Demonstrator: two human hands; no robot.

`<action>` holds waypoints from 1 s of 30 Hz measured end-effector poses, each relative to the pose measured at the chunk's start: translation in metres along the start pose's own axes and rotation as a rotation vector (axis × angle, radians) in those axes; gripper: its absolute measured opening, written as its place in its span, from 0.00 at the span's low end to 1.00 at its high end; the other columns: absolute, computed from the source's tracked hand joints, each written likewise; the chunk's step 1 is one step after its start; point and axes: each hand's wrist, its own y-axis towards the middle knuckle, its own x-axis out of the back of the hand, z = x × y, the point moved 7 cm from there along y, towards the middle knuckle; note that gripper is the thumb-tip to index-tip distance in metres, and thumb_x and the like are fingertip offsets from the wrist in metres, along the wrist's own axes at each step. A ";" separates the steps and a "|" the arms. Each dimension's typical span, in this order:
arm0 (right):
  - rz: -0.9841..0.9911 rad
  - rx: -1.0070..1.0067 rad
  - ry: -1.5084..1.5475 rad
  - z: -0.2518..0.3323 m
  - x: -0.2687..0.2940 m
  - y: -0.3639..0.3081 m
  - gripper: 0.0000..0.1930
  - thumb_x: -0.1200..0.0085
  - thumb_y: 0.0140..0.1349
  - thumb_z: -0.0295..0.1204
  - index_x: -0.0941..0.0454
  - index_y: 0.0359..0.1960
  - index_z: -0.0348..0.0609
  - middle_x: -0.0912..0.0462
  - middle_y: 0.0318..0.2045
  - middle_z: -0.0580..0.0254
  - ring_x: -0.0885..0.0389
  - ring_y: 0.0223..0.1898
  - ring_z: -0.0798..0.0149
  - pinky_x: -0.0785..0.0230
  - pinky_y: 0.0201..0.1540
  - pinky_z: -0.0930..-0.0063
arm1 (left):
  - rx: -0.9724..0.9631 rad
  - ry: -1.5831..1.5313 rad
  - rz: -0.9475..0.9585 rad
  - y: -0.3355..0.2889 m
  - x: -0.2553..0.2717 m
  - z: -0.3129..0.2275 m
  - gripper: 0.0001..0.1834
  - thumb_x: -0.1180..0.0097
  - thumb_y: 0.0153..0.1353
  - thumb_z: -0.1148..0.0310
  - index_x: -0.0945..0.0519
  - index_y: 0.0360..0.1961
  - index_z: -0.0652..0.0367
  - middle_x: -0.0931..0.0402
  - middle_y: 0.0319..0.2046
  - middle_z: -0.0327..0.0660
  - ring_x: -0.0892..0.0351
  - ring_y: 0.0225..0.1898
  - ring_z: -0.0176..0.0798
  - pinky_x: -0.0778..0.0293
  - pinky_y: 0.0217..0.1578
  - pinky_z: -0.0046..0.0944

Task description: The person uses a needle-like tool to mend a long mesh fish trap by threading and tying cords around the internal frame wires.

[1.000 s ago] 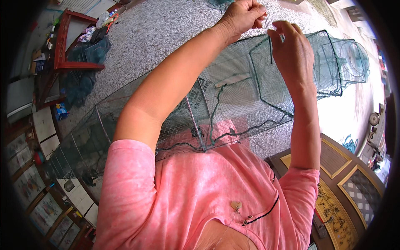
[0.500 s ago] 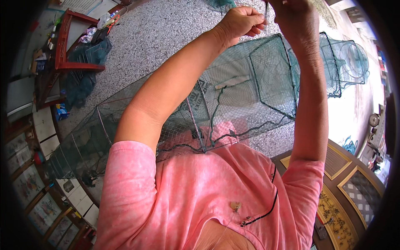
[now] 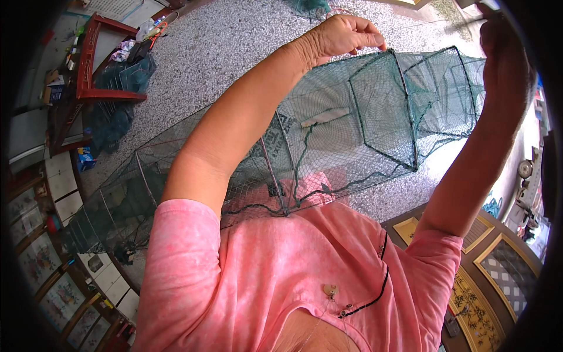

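A long green mesh fish trap [image 3: 328, 138] with dark square frames stretches across my lap and off to both sides. My left hand [image 3: 346, 38] is at its far edge, thumb and finger pinched at the top corner of one frame. My right hand [image 3: 505, 50] is raised at the far right, in shadow, closed. A thin dark piece [image 3: 471, 22] sticks out leftward from it, too dim to name. The right forearm hides part of the trap's right end.
Speckled stone floor [image 3: 199, 53] lies beyond the trap. A red wooden frame [image 3: 88, 58] with more green netting [image 3: 117, 126] stands at the left. Brown panelled doors with gold trim [image 3: 498, 258] are at the lower right. Another bit of netting [image 3: 311, 7] lies at the far edge.
My right hand has swung away to the right from beside my left hand. My left hand has shifted slightly right and down to the frame corner.
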 end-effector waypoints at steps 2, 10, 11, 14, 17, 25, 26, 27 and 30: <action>0.116 -0.236 -0.072 -0.034 0.023 0.005 0.13 0.50 0.67 0.38 0.19 0.44 0.47 0.24 0.23 0.68 0.37 0.18 0.78 0.45 0.22 0.83 | 0.036 0.015 -0.053 0.001 0.004 0.002 0.12 0.46 0.64 0.58 0.17 0.38 0.54 0.20 0.36 0.33 0.27 0.35 0.25 0.29 0.39 0.29; 0.571 -0.468 -0.754 -0.066 -0.017 -0.090 0.11 0.48 0.62 0.35 0.17 0.32 0.43 0.22 0.17 0.64 0.22 0.22 0.72 0.31 0.27 0.75 | 0.250 -0.292 -0.071 0.033 0.012 0.047 0.10 0.47 0.64 0.62 0.23 0.34 0.58 0.23 0.26 0.35 0.25 0.26 0.29 0.26 0.30 0.30; 0.591 -0.514 -0.860 -0.066 -0.019 -0.094 0.10 0.48 0.61 0.35 0.16 0.32 0.44 0.20 0.18 0.60 0.19 0.23 0.66 0.29 0.28 0.71 | 0.267 -0.284 -0.065 0.035 0.011 0.048 0.10 0.46 0.63 0.62 0.23 0.34 0.58 0.23 0.27 0.35 0.24 0.27 0.29 0.25 0.31 0.31; 0.600 -0.412 -1.009 -0.070 -0.021 -0.101 0.11 0.49 0.58 0.35 0.18 0.28 0.42 0.19 0.20 0.55 0.18 0.25 0.55 0.28 0.30 0.64 | 0.294 -0.237 -0.105 0.032 0.013 0.045 0.11 0.44 0.63 0.63 0.22 0.38 0.60 0.21 0.33 0.38 0.22 0.34 0.30 0.23 0.38 0.31; 0.601 -0.372 -1.103 -0.076 -0.023 -0.104 0.12 0.49 0.57 0.36 0.19 0.25 0.43 0.19 0.22 0.52 0.19 0.27 0.50 0.28 0.31 0.60 | 0.325 -0.279 -0.160 0.021 0.007 0.028 0.10 0.43 0.63 0.66 0.22 0.40 0.62 0.21 0.35 0.39 0.21 0.35 0.30 0.22 0.39 0.29; 0.495 -0.279 -1.144 -0.090 -0.031 -0.102 0.13 0.50 0.59 0.39 0.18 0.26 0.45 0.19 0.22 0.52 0.20 0.28 0.48 0.29 0.32 0.57 | 0.393 -0.291 -0.147 0.016 -0.004 0.039 0.11 0.42 0.62 0.68 0.19 0.42 0.63 0.19 0.34 0.37 0.22 0.32 0.25 0.23 0.36 0.23; 0.487 -0.264 -1.154 -0.091 -0.033 -0.102 0.13 0.50 0.60 0.39 0.18 0.26 0.45 0.19 0.22 0.53 0.20 0.28 0.48 0.29 0.32 0.57 | 0.418 -0.301 -0.158 0.017 -0.006 0.041 0.11 0.41 0.61 0.68 0.19 0.42 0.63 0.19 0.34 0.36 0.23 0.32 0.24 0.24 0.35 0.22; 0.479 -0.248 -1.165 -0.092 -0.035 -0.101 0.13 0.49 0.60 0.40 0.18 0.26 0.45 0.19 0.22 0.53 0.19 0.28 0.48 0.29 0.33 0.57 | 0.442 -0.310 -0.168 0.017 -0.008 0.044 0.11 0.41 0.61 0.68 0.19 0.42 0.62 0.18 0.34 0.36 0.23 0.31 0.24 0.25 0.35 0.22; 0.480 -0.276 -1.214 -0.089 -0.039 -0.100 0.14 0.49 0.61 0.40 0.19 0.27 0.45 0.19 0.24 0.53 0.19 0.30 0.49 0.28 0.34 0.58 | 0.398 -0.271 -0.160 0.015 -0.008 0.044 0.10 0.43 0.63 0.65 0.19 0.39 0.59 0.20 0.31 0.33 0.25 0.31 0.23 0.28 0.34 0.23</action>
